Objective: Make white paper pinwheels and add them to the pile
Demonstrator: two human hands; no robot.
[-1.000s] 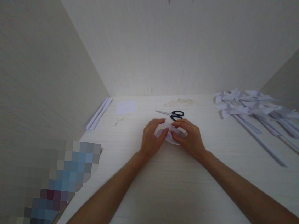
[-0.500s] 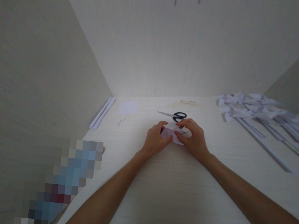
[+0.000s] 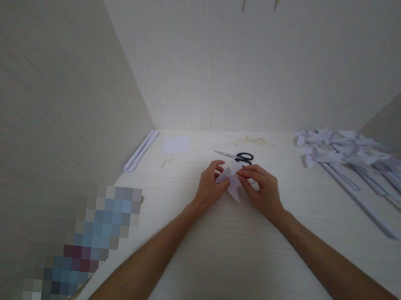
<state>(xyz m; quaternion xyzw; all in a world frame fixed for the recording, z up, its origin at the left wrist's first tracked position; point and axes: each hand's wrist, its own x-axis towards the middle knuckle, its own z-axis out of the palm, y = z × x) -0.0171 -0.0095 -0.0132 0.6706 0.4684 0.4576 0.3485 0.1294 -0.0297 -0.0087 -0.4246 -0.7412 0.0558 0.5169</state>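
Note:
A white paper pinwheel (image 3: 233, 184) with pointed, folded blades is held between both hands above the table. My left hand (image 3: 210, 184) grips its left side, thumb in front and fingers curled behind. With pinched fingertips, my right hand (image 3: 259, 185) touches the pinwheel near its centre; whether a small piece sits in that pinch is too small to make out. Just beyond the hands lie scissors (image 3: 233, 156) with black handles, blades pointing left, the lower handle partly covered by the right hand.
Several paper pinwheels (image 3: 351, 151) on rolled sticks (image 3: 360, 200) are heaped at the right. Rolled paper sticks (image 3: 141, 151) and a square sheet (image 3: 176, 144) lie at the far left. Thin sticks (image 3: 166, 162) and small brown scraps (image 3: 251, 140) are on the table (image 3: 232, 258). Walls border it.
The paper's blades now show folded together at the centre, with a point hanging downward. My right fingers have closed to a pinch near the middle. The view has shifted slightly.

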